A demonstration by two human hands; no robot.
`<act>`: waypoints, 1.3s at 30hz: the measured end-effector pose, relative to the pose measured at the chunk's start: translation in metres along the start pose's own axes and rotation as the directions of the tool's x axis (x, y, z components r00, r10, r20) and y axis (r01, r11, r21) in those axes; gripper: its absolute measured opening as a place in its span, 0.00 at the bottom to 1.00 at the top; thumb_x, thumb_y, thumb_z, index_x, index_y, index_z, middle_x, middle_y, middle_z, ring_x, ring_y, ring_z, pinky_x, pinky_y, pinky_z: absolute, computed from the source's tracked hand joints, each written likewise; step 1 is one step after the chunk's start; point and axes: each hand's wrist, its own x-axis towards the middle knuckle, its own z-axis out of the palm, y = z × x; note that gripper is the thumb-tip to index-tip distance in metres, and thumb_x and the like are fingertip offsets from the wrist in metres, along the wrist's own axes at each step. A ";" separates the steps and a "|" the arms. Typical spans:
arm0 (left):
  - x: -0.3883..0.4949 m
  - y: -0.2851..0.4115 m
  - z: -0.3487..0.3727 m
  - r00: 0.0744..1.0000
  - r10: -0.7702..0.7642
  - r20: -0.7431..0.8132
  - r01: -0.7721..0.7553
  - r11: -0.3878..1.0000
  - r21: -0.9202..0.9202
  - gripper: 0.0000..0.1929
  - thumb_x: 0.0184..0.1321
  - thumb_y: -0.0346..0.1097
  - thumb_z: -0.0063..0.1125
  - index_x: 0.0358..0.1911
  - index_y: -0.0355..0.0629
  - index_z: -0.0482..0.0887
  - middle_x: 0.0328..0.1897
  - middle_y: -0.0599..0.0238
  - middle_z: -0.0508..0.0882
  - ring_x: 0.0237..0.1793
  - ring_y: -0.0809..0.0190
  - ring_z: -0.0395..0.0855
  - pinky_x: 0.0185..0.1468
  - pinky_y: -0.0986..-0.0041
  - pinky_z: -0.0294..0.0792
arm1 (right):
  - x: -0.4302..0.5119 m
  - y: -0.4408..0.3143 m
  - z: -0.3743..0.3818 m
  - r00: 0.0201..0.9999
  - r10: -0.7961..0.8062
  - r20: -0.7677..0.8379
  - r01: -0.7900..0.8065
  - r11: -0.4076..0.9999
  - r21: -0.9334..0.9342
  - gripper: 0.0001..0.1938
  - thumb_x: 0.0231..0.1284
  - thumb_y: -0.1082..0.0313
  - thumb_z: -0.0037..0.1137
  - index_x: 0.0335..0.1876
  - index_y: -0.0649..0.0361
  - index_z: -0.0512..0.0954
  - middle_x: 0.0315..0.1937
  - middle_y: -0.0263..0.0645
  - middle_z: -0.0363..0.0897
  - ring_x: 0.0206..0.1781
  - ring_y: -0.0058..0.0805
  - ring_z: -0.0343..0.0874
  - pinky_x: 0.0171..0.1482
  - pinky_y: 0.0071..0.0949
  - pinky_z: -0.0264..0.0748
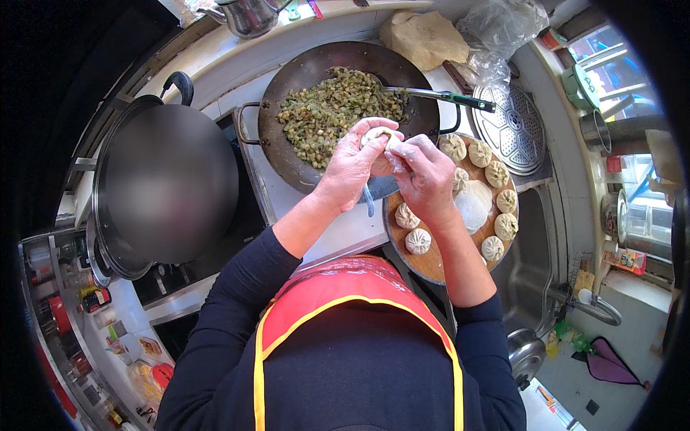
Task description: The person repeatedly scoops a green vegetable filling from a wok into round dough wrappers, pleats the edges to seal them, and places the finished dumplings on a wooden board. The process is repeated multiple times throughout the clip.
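My left hand (353, 167) cups a partly gathered dough bun (377, 134) above the near right part of a large wok. At the bun's right edge, the fingers of my right hand (423, 172) pinch its dough. The wok (285, 70) holds chopped green vegetable filling (329, 108), and a ladle with a green and black handle (455, 98) rests in it. Beneath my right forearm lies a round wooden board (443, 249). Several pleated buns (505, 226) sit around it, near flat dough wrappers (474, 207). Flour whitens my fingers.
A large pan (99, 215), partly blurred out, stands on the cooktop at left. Behind the wok lies a tan cloth or dough-like sheet (423, 39) beside crumpled plastic bags (504, 27). Perforated steamer plates (509, 126) lean at right, above a steel sink (531, 253) with a faucet (598, 310).
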 end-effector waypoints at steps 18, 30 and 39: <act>0.006 0.006 -0.004 0.995 -0.101 0.004 0.101 0.990 -0.093 0.12 0.71 0.35 0.41 0.48 0.38 0.77 0.41 0.61 0.82 0.39 0.67 0.83 0.44 0.74 0.78 | 0.005 -0.004 0.000 0.949 0.313 0.042 -0.315 0.927 0.201 0.13 0.50 0.80 0.67 0.43 0.62 0.84 0.29 0.35 0.74 0.27 0.21 0.75 0.29 0.21 0.71; 0.002 0.020 0.022 0.997 0.082 -0.016 -0.083 0.967 -0.239 0.27 0.75 0.56 0.34 0.62 0.42 0.71 0.58 0.51 0.80 0.56 0.57 0.81 0.58 0.62 0.76 | 0.008 -0.025 0.011 0.878 0.439 -0.188 -0.347 0.857 0.380 0.06 0.53 0.81 0.66 0.35 0.67 0.81 0.26 0.39 0.76 0.27 0.24 0.78 0.31 0.22 0.74; 0.004 0.011 0.007 0.997 0.021 -0.079 -0.033 0.987 -0.155 0.17 0.73 0.47 0.49 0.36 0.41 0.82 0.34 0.63 0.85 0.30 0.71 0.83 0.32 0.79 0.77 | 0.011 -0.023 0.007 0.997 0.039 -0.064 -0.033 0.995 0.094 0.11 0.49 0.82 0.63 0.39 0.64 0.81 0.31 0.42 0.78 0.30 0.34 0.79 0.32 0.29 0.75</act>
